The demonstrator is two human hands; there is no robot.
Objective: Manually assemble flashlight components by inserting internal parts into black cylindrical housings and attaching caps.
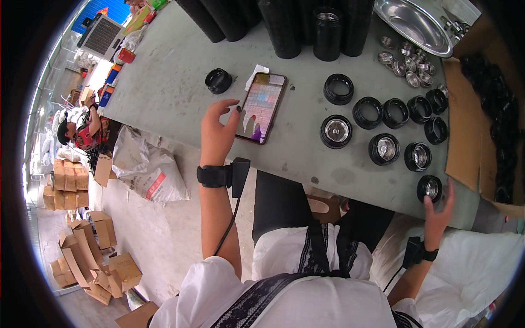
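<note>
My left hand [219, 128] is beside a smartphone [262, 109] with a lit screen. Its thumb and fingers are apart, and the fingertips are by the phone's left edge. Beyond that hand stands a black ring [218, 81]. At the table's near right edge, my right hand [439, 213] has its thumb and fingers spread around a black ring with a metal strainer insert [430, 188]. The thumb appears to touch the ring's near rim; a gap shows beside the fingers. Several similar black rings [367, 112] stand beyond it, some with metal inserts [336, 131].
Stacked black cylinders [326, 41] line the far side of the grey table [180, 98]. Loose metal strainers [411, 65] lie near a steel bowl [418, 24]. A cardboard box [465, 142] holding black parts borders the right. A white sack [150, 164] and a person [87, 131] are at left.
</note>
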